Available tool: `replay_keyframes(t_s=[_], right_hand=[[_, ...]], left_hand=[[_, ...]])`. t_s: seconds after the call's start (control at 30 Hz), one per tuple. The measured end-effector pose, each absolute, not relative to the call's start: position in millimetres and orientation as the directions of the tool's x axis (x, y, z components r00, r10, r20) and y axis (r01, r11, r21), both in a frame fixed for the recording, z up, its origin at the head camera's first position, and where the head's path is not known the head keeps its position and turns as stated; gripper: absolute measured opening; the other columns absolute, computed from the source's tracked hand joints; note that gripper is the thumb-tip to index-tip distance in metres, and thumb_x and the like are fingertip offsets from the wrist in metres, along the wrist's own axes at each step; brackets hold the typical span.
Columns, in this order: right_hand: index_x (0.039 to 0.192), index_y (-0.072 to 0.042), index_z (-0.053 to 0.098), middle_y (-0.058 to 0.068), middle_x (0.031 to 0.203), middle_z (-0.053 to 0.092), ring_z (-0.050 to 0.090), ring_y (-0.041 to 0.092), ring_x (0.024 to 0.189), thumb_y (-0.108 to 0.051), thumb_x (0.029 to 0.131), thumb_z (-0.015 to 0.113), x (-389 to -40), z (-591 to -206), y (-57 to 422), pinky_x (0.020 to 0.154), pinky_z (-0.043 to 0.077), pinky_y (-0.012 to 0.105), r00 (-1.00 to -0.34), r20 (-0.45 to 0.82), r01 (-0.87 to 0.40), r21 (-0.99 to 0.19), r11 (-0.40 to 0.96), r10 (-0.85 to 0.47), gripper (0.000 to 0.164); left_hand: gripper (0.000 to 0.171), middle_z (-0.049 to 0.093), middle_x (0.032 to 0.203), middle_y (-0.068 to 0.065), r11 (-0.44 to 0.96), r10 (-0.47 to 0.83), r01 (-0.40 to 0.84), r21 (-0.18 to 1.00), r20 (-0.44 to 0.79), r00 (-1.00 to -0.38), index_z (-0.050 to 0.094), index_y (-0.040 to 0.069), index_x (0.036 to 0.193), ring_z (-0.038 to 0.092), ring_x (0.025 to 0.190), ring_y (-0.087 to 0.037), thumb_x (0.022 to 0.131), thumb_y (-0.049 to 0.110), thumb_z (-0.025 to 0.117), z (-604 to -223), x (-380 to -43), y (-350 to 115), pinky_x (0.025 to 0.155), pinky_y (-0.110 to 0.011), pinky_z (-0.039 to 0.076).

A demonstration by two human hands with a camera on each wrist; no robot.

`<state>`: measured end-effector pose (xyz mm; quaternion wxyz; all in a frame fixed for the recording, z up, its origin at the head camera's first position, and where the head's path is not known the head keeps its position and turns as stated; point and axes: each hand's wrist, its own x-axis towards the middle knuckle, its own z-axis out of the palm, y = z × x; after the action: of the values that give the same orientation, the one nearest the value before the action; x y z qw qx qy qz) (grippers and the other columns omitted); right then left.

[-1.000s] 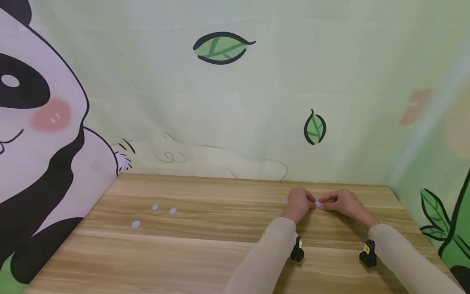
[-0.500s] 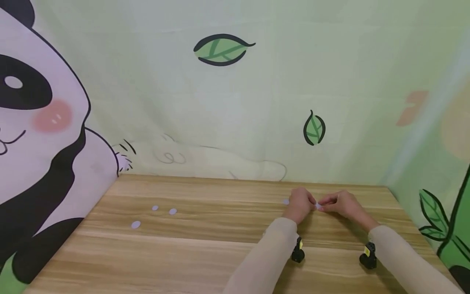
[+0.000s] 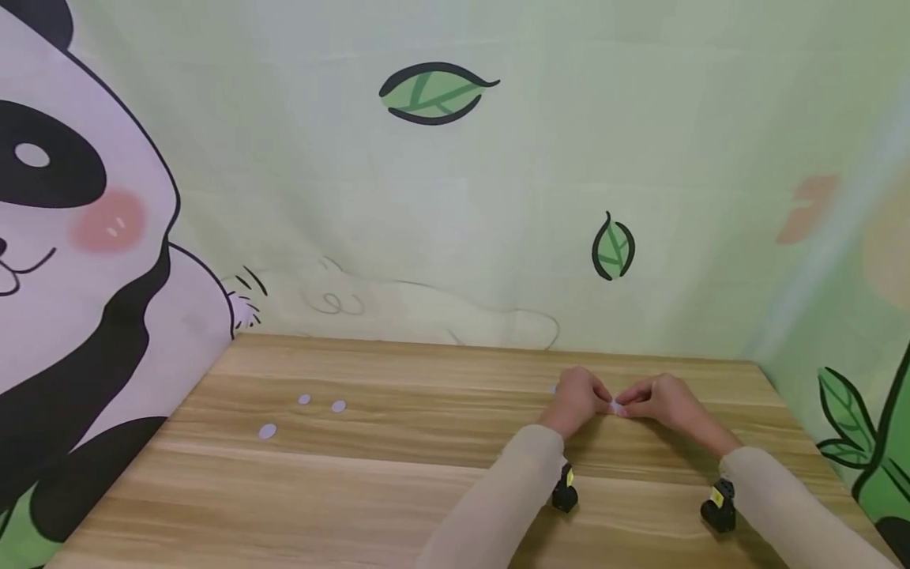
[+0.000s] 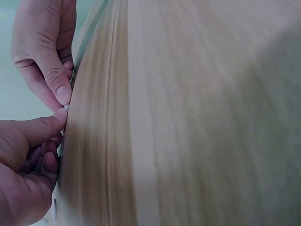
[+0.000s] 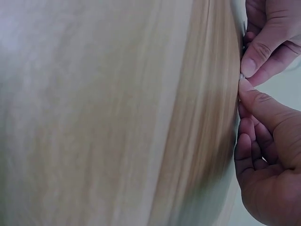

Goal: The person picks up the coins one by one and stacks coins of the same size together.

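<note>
Hanging behind everything: one pale green backdrop (image 3: 498, 174), printed with a panda and leaves.

Item: one wood-grain table (image 3: 341, 514), running back to it.

Item: my left hand (image 3: 577, 397) and my right hand (image 3: 664, 403), near the table's far right corner. Both have drawn slightly toward me over the past second, their fingertip grips unchanged; I take this as a small adjustment, with the piece not yet let go.

Item: two black wrist devices (image 3: 565, 490), one below each cuff.

Item: one small disc (image 3: 615, 408), pinched between thumb and fingers of both hands, fingertips almost meeting over it. Pale, faintly lavender, seemingly thin; mostly covered, a mere light sliver in the wrist views. Whether it touches the table, I cannot tell.

Item: three loose discs (image 3: 267, 431), similarly pale, lying flat and apart at left; a further pale piece (image 3: 554, 390) is partly hidden behind my left hand.
</note>
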<state>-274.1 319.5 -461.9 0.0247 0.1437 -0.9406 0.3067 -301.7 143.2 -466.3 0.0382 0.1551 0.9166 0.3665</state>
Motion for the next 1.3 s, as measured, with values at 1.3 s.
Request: replay_keyframes(t_s=[1.3], right_hand=[[0.09,-0.005,0.08,0.004,0.086,0.077,0.069,0.016,0.085,-0.011,0.083,0.084,-271.8,-462.3,253.6,0.072,0.051,0.024,-0.927,0.191,-0.37,-0.602,0.708,-0.322,0.01]], left_hand=[[0.012,0.077,0.082,0.004,0.695,0.388,0.341,0.633,0.069,-0.919,0.083,0.013,0.08,0.068,0.087,-0.006,0.075,0.02,0.091,-462.6,-301.4,74.2,0.076,-0.015,0.049]])
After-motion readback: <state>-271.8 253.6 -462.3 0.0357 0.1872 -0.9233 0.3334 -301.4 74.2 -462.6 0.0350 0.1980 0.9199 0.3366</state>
